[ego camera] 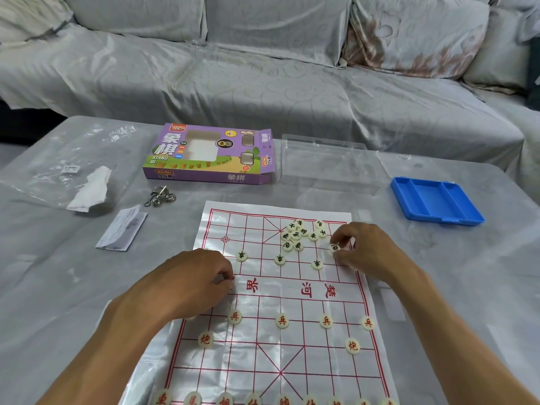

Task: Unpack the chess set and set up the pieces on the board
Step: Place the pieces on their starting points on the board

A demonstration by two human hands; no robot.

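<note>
On board [263, 287] — right hand [365, 252] pinching black piece [333, 247]

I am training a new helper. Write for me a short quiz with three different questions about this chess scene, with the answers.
1. True or false: the blue plastic tray lies on the printed paper board.
2. Multiple choice: the right hand pinches a) a round cream piece with a black character, b) the metal ring puzzle, c) the purple cardboard box.
3. How many round cream pieces with the red soldier character are visible in their row?

Key: 1 false, it lies on the table right of the board. 2 a. 3 four; the left hand may hide another.
</note>
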